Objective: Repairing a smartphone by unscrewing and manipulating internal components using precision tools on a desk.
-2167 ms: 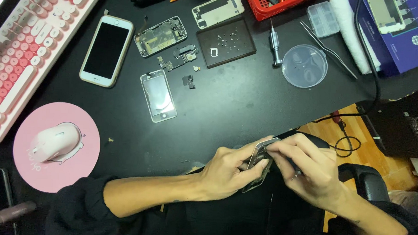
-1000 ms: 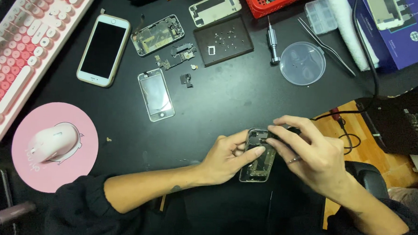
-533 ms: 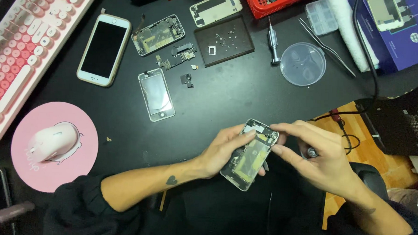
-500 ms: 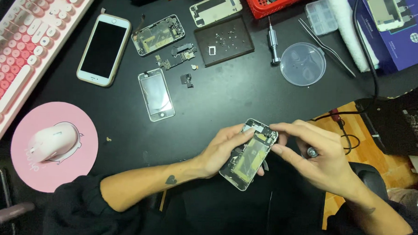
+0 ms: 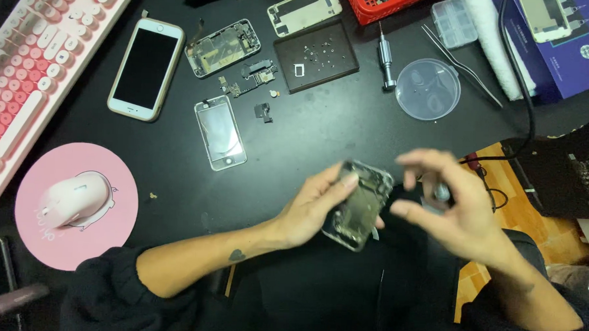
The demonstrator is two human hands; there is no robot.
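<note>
My left hand (image 5: 312, 208) grips a stripped phone frame (image 5: 359, 207) with its metal insides showing, tilted just above the near edge of the black desk (image 5: 321, 137). My right hand (image 5: 453, 207) is blurred just right of the frame, with its fingers spread and lifted off it. A small grey screwdriver (image 5: 440, 190) is tucked between its thumb and palm.
Farther back lie a white phone (image 5: 146, 67), a glass screen panel (image 5: 220, 131), an opened phone body (image 5: 221, 47), small loose parts (image 5: 258, 73), a dark screw mat (image 5: 316, 55), a screwdriver (image 5: 386, 54), tweezers (image 5: 461, 67) and a clear round lid (image 5: 428, 88). At the left are a pink keyboard (image 5: 37, 65) and a mouse (image 5: 78, 200).
The phone frame has been lifted and turned to a tilt in my left hand. My right hand has drawn back to the right, off the frame, and opened its fingers.
</note>
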